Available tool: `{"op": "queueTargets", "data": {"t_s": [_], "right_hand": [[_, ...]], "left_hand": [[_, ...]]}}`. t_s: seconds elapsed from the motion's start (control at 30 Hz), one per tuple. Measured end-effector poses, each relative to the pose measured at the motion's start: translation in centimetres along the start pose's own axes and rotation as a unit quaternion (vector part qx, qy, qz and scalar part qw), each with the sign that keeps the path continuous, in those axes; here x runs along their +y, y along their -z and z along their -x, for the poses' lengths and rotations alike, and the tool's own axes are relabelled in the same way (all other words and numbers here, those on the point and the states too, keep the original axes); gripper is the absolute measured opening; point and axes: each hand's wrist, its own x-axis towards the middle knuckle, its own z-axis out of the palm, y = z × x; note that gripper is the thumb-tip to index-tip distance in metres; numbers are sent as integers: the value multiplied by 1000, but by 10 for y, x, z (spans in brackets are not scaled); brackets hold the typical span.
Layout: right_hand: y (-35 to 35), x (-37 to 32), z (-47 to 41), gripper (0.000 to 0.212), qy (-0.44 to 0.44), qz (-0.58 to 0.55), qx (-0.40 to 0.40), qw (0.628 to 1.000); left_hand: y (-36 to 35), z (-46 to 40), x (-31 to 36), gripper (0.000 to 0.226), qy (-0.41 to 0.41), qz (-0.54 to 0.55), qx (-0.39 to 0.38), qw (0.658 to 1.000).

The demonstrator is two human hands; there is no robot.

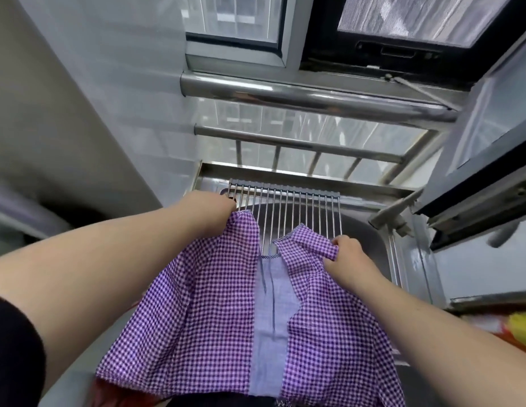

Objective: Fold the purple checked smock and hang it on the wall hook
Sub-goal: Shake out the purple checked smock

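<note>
The purple checked smock (pixel 214 312) hangs spread out in front of me, with a plain blue-grey panel running down its middle. My left hand (pixel 213 210) grips its upper left corner, raised over the wire rack. My right hand (pixel 348 252) pinches the upper right corner, bunching the cloth there. The smock's lower edge drops out of view at the bottom. No wall hook is in sight.
A metal wire drying rack (pixel 288 210) lies across a steel sink (pixel 370 245) just behind the smock. A tap (pixel 393 212) stands at the sink's right. Steel window rails (pixel 314 95) and an open window are beyond. A white wall is on the left; yellow items (pixel 520 327) sit at far right.
</note>
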Motion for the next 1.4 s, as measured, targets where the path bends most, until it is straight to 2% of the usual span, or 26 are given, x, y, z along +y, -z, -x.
{"op": "queueTargets", "data": {"t_s": [0.13, 0.3, 0.43, 0.53, 0.63, 0.7, 0.77, 0.83, 0.93, 1.0, 1.07, 1.17, 1.27, 1.33, 1.4], "right_hand": [[-1, -18, -7, 57, 51, 23, -27, 998], [-10, -43, -17, 58, 91, 25, -60, 994], [-29, -59, -26, 58, 144, 50, -87, 984], [-39, -69, -37, 60, 191, 87, -87, 974], [-48, -75, -50, 68, 205, 101, -89, 969], [-53, -76, -56, 70, 210, 115, -102, 965], [-59, -77, -62, 71, 216, 137, -109, 960], [-63, -78, -69, 65, 217, 151, -103, 959], [-68, -79, -73, 43, 210, 150, -94, 962], [-68, -78, -76, 25, 200, 149, -109, 962], [-66, -78, -78, 16, 180, 150, -134, 963], [-61, -74, -80, 31, 140, 113, -140, 974], [-52, -68, -78, 45, 76, 22, -135, 988], [-46, -64, -77, 49, 52, -20, -132, 990], [-37, -61, -75, 44, 55, -23, -139, 988]], "left_hand": [[-2, -20, -9, 41, 10, 19, -17, 1000], [-4, -47, -14, 64, -17, 16, -87, 996], [-17, -71, -9, 61, -16, 50, -160, 986], [-26, -90, 1, 72, -48, 41, -118, 991], [-35, -103, 16, 66, -134, -8, -55, 989], [-44, -109, 25, 60, -191, -46, -56, 979], [-51, -114, 30, 57, -214, -63, -75, 972], [-56, -119, 33, 58, -213, -77, -82, 971], [-60, -121, 32, 58, -214, -95, -80, 969], [-63, -120, 30, 59, -229, -96, -100, 964], [-67, -118, 29, 57, -249, -95, -128, 955], [-72, -115, 31, 54, -277, -119, -154, 941], [-71, -114, 36, 43, -294, -182, -135, 928], [-69, -114, 40, 35, -303, -217, -114, 921], [-67, -114, 43, 28, -302, -212, -116, 922]]}}
